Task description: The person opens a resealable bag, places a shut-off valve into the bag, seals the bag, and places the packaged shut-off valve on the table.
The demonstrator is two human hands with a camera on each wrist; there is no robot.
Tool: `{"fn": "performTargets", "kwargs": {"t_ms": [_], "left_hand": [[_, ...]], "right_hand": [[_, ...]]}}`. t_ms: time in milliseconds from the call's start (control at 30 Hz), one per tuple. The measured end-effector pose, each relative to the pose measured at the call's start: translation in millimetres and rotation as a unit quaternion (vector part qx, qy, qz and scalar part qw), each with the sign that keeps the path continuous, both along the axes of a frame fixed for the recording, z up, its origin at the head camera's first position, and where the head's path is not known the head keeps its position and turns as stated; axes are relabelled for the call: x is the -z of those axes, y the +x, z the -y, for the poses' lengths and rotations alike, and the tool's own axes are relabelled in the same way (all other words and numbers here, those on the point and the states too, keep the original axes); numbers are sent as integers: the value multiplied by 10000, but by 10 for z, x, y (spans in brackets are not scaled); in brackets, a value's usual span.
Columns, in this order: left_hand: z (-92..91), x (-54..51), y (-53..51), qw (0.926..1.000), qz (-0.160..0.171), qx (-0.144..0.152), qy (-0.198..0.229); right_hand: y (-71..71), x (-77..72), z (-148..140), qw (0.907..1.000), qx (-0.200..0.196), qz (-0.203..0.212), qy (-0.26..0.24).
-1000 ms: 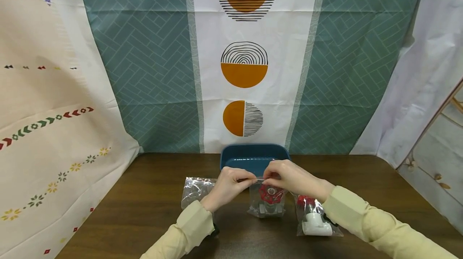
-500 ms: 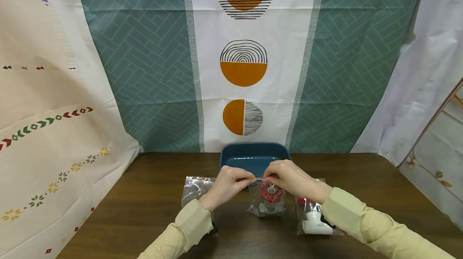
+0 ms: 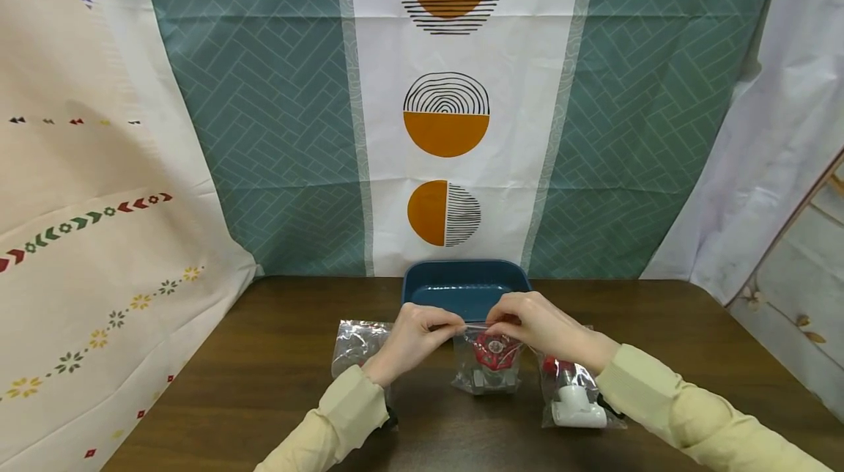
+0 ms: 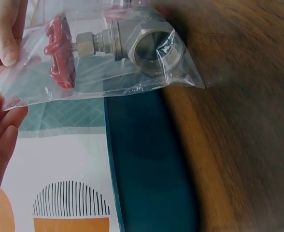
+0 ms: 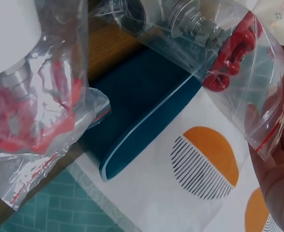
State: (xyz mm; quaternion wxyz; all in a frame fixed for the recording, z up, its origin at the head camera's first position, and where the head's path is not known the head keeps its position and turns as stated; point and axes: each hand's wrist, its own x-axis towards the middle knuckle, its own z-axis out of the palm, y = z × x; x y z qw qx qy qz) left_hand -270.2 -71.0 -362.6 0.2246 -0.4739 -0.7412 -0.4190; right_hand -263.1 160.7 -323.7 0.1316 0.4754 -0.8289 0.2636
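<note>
A clear zip bag (image 4: 31, 87) holds a metal gate valve (image 4: 154, 50) with a red handwheel (image 3: 496, 352). My left hand (image 3: 415, 340) pinches the bag's top edge at its left part. Further right along that same edge, my right hand (image 3: 543, 329) pinches it between thumb and fingers. A red seal line (image 5: 271, 129) runs along the bag's top in the right wrist view. Whether the bag's bottom touches the table I cannot tell. Beside my right wrist lies another bag with a white valve (image 3: 576, 410), its red handle partly covered by the sleeve.
Behind the hands, a dark blue tray (image 3: 412, 283) stands at the back of the brown wooden table (image 3: 283, 355). A third clear bag (image 3: 352, 344) lies left, mostly hidden by my left hand and sleeve; something black shows below it. Patterned cloths hang behind and at the sides.
My right hand has shifted slightly to the right along the bag's top edge, widening the space between the hands. My left hand stays nearly still, and so does the valve.
</note>
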Motion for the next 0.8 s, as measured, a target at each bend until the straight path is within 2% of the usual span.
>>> {"fn": "performTargets", "kwargs": {"t_ms": [167,333,467,800], "left_hand": [[-15,16,15,10000,25,-39,72],[-27,35,26,9999,9,-4,164],[-28,28,30,9999,-39,-25,94],[-5,2,31,9999,-66,-90,-60]], "right_hand": [[-1,20,-10,10000,-8,-80,-36],[12,46,-13,9990,66,-446,-13],[17,50,-6,9971,-3,-762,-81],[10,26,35,9942,-167,-1064,74]]}}
